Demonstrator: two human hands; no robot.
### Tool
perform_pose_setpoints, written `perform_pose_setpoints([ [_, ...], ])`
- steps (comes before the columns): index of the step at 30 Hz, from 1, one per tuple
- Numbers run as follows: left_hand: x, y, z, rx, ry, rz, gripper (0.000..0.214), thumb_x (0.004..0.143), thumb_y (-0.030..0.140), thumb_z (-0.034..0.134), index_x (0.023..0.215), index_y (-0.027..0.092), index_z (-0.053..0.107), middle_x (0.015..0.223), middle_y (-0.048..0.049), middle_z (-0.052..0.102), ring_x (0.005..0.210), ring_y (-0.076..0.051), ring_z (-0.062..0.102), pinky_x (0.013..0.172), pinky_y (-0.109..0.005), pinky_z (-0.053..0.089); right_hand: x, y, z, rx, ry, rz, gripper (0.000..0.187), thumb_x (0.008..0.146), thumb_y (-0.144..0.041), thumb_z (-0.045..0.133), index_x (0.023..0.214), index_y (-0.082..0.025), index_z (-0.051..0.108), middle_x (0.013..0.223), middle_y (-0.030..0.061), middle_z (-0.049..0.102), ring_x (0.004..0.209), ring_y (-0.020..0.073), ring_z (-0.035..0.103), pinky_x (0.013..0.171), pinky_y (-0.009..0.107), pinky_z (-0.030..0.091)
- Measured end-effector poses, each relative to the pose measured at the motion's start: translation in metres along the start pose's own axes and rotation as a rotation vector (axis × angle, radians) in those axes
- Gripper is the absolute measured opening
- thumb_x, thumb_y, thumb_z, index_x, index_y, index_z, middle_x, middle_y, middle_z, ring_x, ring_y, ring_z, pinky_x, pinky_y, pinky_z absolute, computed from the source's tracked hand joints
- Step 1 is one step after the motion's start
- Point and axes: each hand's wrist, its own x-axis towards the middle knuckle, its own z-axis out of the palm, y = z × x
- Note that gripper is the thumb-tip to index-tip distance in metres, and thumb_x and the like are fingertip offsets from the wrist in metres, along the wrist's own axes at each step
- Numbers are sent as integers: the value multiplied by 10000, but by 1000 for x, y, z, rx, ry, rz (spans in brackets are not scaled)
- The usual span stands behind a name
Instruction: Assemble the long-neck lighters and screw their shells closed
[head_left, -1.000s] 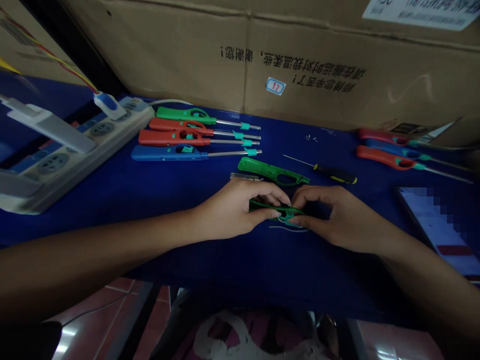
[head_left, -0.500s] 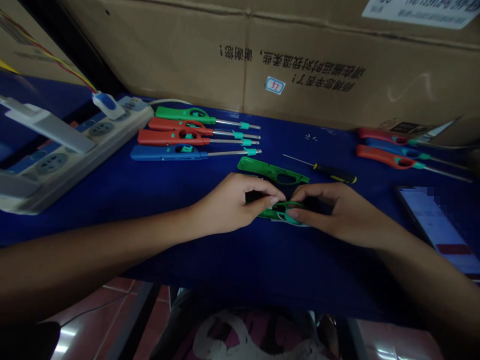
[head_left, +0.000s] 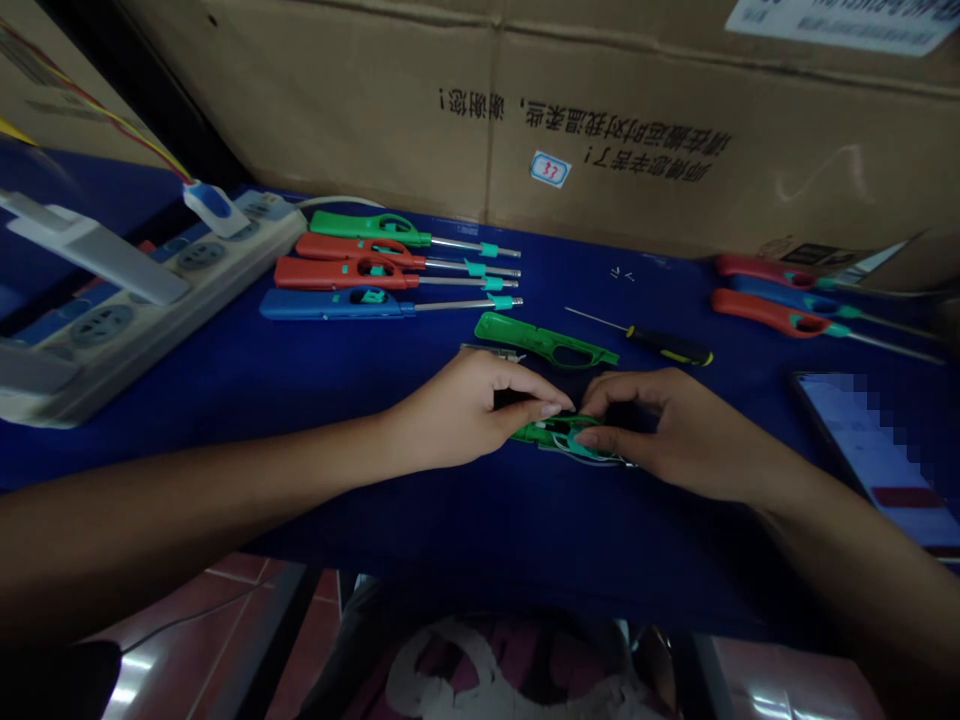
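Observation:
In front of me lies an opened green lighter casing half [head_left: 534, 433], with a teal part and thin pale wires showing in it. My left hand [head_left: 480, 405] pinches at its left part, thumb and index finger close together. With thumb and fingers closed, my right hand [head_left: 675, 425] grips the right part at the teal piece; its fingers hide some of the casing. The other green casing half [head_left: 540, 342] lies just beyond my hands. Partly covered by my left hand is a small metallic piece [head_left: 491, 353]. A yellow-and-black screwdriver [head_left: 670, 346] rests to the right.
Several assembled lighters, such as the blue one [head_left: 330, 305], lie in a row at the back left. More lighters [head_left: 776, 310] sit at the back right, near a phone [head_left: 870, 450]. Tiny screws [head_left: 622, 274] lie before a cardboard box [head_left: 337, 110]. A power strip [head_left: 172, 290] stands left.
The casing half has tilted and shows more of its inside and wires. My right fingers have shifted slightly. More of the metallic piece behind my left hand is visible.

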Motion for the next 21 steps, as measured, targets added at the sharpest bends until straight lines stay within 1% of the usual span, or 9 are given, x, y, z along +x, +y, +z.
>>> perform_pose_setpoints([
  [6,0,0,0,-5,-17,12,176,916,162,652,1021,187,790,933,-15,806,822,-153,752,730,-241,575,0,3,-1,34,-55,2,245,833,-467,729,751,-241,683,744,-18,656,738,173,617,687,315,471],
  [10,0,-2,-1,-14,-34,12,177,921,165,649,1028,186,788,946,-18,808,846,-161,757,740,-253,582,1,6,-2,87,-84,26,236,811,-465,744,750,-243,691,748,-21,648,711,164,601,649,303,457],
  [16,0,0,-3,-7,-75,19,177,916,147,661,1034,178,789,960,-22,808,843,-149,757,776,-238,584,2,6,-4,85,-102,6,207,788,-438,782,741,-248,714,779,-18,665,766,176,627,727,324,476],
  [21,1,1,-4,-6,-87,12,173,920,157,665,1036,185,791,953,-24,807,825,-150,756,781,-243,591,2,5,-4,80,-100,3,186,784,-419,797,744,-253,722,786,-25,670,767,165,633,730,307,473],
])
